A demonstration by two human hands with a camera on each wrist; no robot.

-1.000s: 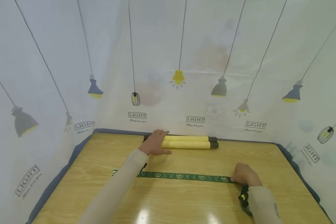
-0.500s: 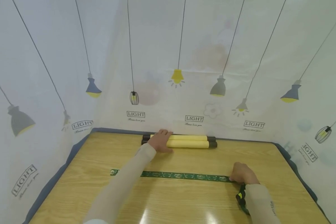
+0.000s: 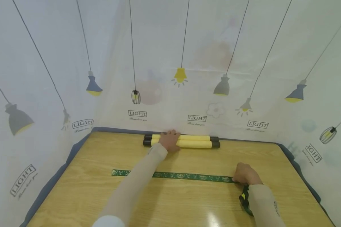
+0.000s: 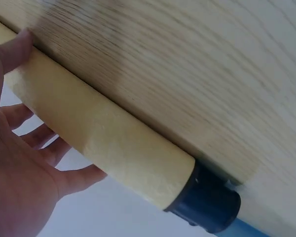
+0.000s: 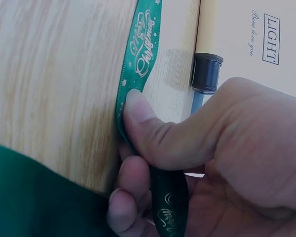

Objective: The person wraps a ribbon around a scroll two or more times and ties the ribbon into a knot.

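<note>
Two yellow tubes (image 3: 194, 144) with black ends lie side by side at the table's back edge. My left hand (image 3: 169, 141) spans them near their middle, fingers over the far side and thumb on the near side. In the left wrist view the thumb and fingers lie on opposite sides of one tube (image 4: 106, 126); some fingertips are hidden behind it. A green printed ribbon (image 3: 182, 176) stretches across the table, partly under my left sleeve. My right hand (image 3: 245, 174) pinches its right end between thumb and fingers, with a strand (image 5: 170, 200) running down through the hand.
A dark bunched item with a yellow-green patch (image 3: 244, 199) lies beside the right wrist. The wooden table (image 3: 82, 189) has blue cloth (image 3: 71, 157) along its edges. A pale sheet printed with lamps (image 3: 159, 63) hangs behind and at both sides.
My left hand has slid to the right along the yellow tubes, uncovering their left ends. The right hand keeps its hold on the ribbon in about the same spot.
</note>
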